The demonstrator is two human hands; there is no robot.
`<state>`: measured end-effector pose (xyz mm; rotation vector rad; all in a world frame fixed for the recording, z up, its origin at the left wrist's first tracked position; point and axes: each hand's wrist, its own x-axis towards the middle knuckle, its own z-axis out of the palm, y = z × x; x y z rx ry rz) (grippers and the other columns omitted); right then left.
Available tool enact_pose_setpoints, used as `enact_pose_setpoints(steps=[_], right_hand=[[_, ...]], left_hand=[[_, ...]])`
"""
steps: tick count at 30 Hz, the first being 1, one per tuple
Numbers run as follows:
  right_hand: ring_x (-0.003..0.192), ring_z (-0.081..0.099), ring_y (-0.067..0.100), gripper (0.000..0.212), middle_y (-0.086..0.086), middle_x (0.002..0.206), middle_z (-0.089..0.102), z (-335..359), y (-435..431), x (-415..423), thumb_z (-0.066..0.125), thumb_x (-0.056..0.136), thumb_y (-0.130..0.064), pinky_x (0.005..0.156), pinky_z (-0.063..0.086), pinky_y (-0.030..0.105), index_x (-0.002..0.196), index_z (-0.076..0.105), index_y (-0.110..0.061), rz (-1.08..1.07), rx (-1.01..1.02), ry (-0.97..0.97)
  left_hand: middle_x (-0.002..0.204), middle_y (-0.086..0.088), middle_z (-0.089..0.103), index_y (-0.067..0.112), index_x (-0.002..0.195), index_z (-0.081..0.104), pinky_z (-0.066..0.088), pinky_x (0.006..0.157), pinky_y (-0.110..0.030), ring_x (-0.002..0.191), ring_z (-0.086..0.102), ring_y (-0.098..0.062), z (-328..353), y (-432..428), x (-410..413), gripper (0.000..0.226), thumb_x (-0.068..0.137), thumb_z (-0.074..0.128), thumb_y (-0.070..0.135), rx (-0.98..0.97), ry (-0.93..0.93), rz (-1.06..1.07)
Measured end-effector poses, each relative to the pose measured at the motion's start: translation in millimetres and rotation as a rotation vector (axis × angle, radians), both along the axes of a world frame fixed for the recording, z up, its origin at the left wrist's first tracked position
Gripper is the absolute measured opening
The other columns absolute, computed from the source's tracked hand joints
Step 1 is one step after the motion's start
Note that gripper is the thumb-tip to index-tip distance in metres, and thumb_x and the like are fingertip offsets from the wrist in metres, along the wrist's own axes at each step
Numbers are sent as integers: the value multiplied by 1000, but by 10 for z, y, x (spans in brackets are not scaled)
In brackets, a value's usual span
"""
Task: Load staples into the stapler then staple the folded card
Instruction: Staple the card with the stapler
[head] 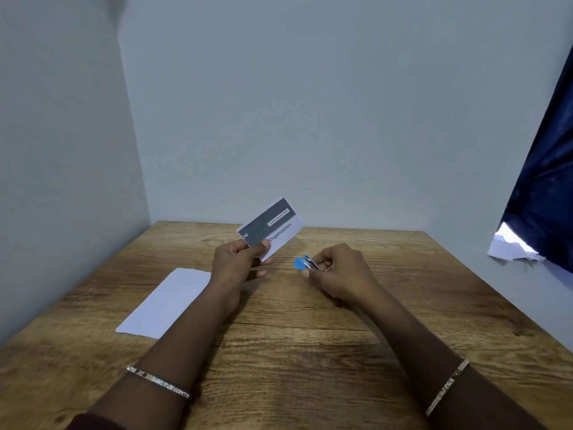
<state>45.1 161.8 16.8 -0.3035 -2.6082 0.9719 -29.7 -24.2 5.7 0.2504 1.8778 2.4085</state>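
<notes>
My left hand (238, 262) pinches the folded card (276, 226) by its lower left corner and holds it tilted above the wooden table (310, 352). The card is grey on top and white below, printed with the word "Organization". To its right, my right hand (339, 274) grips a small blue stapler (305, 263), whose blue nose with metal jaws points left toward the card. A small gap separates the stapler from the card. Most of the stapler's body is hidden inside my fingers.
A white sheet of paper (166, 304) lies flat on the table at the left, partly under my left forearm. Pale walls close off the back and left. A dark blue curtain (545, 187) hangs at the right, with torn white paper beneath it.
</notes>
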Motion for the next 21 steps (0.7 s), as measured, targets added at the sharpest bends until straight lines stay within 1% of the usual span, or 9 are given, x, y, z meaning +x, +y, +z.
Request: enact_pose_setpoints(steps=[3,5,7,9,11,13,15,18,21], right_hand=[[72,62,15,17,2,83,66,-11,14,-19,82,84,-19,65,49,32,99,76,-15,81,-543,123],[80,66,19,21,8,88,69,-27,29,-30,80,86,-14,67,52,35,107,75,-12,163,-736,110],[83,71,18,25,9,89,73,-47,26,-35,78,87,-9,76,55,35,112,75,-8,249,-842,89],[89,73,19,35,15,96,75,-68,17,-46,80,84,-8,88,56,35,118,73,-3,305,-924,67],[96,73,25,48,19,104,76,-82,11,-55,83,74,-13,97,56,39,120,72,-1,333,-969,58],[96,74,25,49,18,104,77,-90,26,-70,84,68,-16,99,56,42,115,75,-2,347,-984,58],[93,75,23,45,16,101,78,-100,41,-79,85,68,-17,99,56,43,110,77,-3,364,-983,53],[92,76,24,47,16,100,79,-110,49,-87,84,67,-15,92,58,40,111,76,-1,350,-1012,36],[85,75,22,42,15,92,78,-97,21,-74,81,75,-8,83,59,36,115,72,3,329,-1020,35]], left_hand=[[84,3,82,18,95,78,55,50,-20,74,78,-12,10,11,21,10,85,80,20,37,3,-38],[88,3,82,17,95,78,56,52,-19,77,78,-11,12,29,41,10,86,80,21,42,39,-72],[93,3,82,18,99,78,56,54,-19,81,79,-12,15,48,57,13,87,78,22,33,82,-91],[95,1,82,19,103,77,58,57,-20,84,79,-14,12,61,67,15,89,77,21,25,115,-102],[95,-2,82,17,106,76,59,59,-21,85,80,-17,2,71,74,17,89,77,19,24,136,-110],[95,-6,82,13,108,76,60,60,-22,85,80,-20,-8,85,86,20,89,77,18,27,149,-110],[94,-8,82,12,107,76,60,61,-22,85,80,-21,-14,96,93,20,88,78,17,31,154,-106],[94,-9,82,10,107,77,61,63,-24,86,80,-22,-17,109,96,21,87,78,18,30,165,-103],[94,-8,82,14,105,78,62,65,-26,86,80,-22,-26,118,95,18,87,79,17,28,170,-98]])
